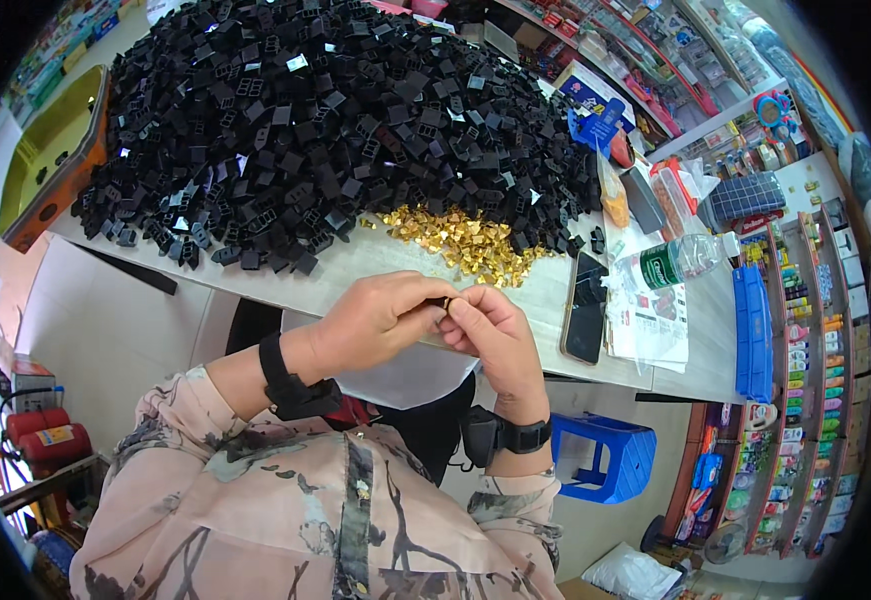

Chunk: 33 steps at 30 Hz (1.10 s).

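My left hand (375, 320) pinches a small black plastic piece (440, 302) between thumb and fingers, just off the table's front edge. Against it, the thumb and fingertips of my right hand (495, 335) are pressed together; what they hold is mostly covered, with only a hint of gold at the tips. Beyond the hands lies a small heap of gold-coloured metal clips (470, 245). Behind that rises a large mound of black plastic housings (325, 130), some with square slots, spread over most of the table (410, 262).
Right of the heap are a smartphone (583, 308), a clear water bottle (680, 262) lying tilted, papers (647, 330) and a blue tray (752, 335). A blue stool (605, 458) stands below the table. At the far left is an orange-rimmed container (50, 160); stocked shelves (800, 390) line the right.
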### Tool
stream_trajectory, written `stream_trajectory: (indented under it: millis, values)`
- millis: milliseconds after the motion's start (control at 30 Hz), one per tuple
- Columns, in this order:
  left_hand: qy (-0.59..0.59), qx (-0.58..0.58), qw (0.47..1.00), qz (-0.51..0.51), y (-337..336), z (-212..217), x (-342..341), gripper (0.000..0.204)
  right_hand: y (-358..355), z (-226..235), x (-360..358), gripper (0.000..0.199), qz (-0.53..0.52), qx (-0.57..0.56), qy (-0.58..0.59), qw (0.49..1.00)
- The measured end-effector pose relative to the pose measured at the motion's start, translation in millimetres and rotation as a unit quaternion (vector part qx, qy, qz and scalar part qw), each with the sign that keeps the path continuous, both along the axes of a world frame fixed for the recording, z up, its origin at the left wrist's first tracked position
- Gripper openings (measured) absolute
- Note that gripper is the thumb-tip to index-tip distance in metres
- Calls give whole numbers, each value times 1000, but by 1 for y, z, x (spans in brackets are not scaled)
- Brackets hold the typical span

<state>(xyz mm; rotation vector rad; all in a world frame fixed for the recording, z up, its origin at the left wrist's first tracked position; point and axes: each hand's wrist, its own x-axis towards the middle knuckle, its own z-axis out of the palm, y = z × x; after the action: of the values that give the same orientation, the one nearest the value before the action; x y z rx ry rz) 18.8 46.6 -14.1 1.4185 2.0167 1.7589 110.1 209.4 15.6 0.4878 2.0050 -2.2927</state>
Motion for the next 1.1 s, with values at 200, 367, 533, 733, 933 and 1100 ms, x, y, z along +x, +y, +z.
stream_trajectory:
  millis: [200, 367, 533, 733, 933, 1100]
  values:
    - [-64, 0, 998, -13, -2, 0, 1, 20, -1, -4, -4, 15, 9, 8, 10, 1000]
    - [-316, 13, 946, -65, 0, 7, -2, 18, 19, -4, -7, 19, -65, 104, 53, 991]
    - [-536, 58, 840, -60, 6, 20, -7, 15, 56, -1, -30, 23, -164, 425, 88, 886]
    - [-500, -1, 860, -108, 17, 11, -13, 18, 62, -4, -35, 23, -155, 566, 40, 809]
    - [-467, -55, 877, -99, 18, 22, -13, 25, 41, 1, -21, 18, -177, 418, 132, 881]
    - [-468, -45, 874, -123, 17, 16, -13, 27, 0, -15, 1, 16, -89, 309, 201, 925]
